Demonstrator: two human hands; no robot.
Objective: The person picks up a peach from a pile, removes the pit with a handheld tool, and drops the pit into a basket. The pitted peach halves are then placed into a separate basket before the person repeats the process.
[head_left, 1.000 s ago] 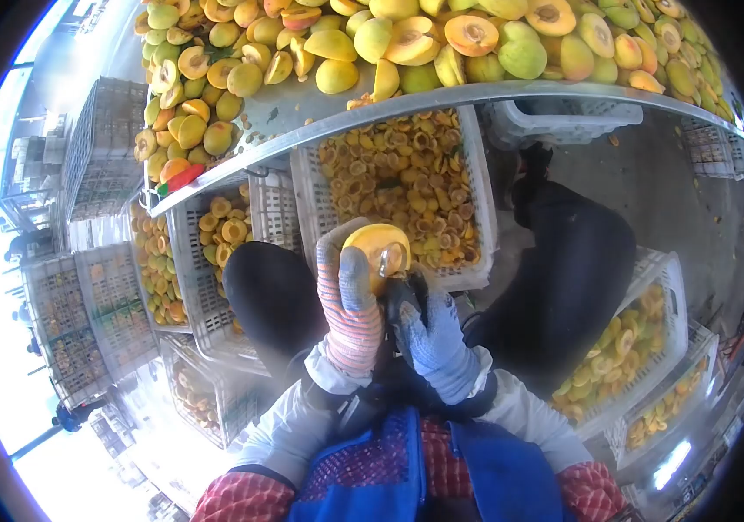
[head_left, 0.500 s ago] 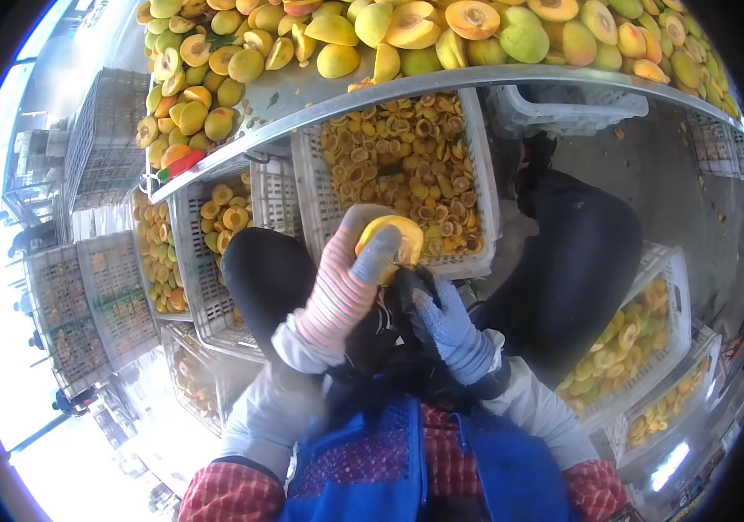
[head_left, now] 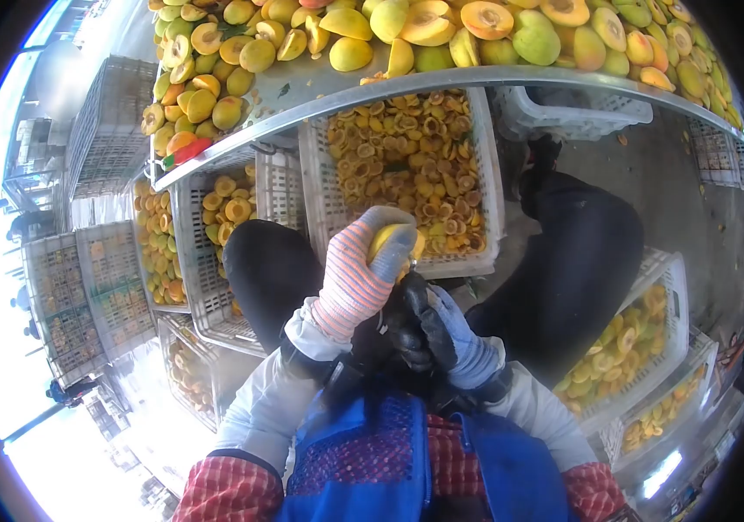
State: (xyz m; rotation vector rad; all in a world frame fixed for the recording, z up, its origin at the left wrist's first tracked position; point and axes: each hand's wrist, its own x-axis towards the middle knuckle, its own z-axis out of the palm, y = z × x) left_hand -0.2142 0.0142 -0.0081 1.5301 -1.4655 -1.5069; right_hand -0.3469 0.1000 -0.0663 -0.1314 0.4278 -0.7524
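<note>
Since the earlier frame, the left hand [head_left: 361, 271] has closed further over one yellow fruit [head_left: 398, 245], which it grasps at the middle crate's [head_left: 316, 187] near edge. The right hand [head_left: 452, 335] is curled just nearer; its grip is too dark to tell. Left of the middle crate stand two fruit crates [head_left: 187, 261]; right and nearer, two other crates [head_left: 678, 304]. One red object [head_left: 187, 152] lies beyond, leftward.

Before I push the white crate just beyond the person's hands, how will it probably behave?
The crate is probably heavy, since fruit pieces cover its inside from wall to wall. Its slotted walls look like moulded plastic, so it should stay fairly stiff. The pieces lie loose, so some may shift at a sudden push.
</note>
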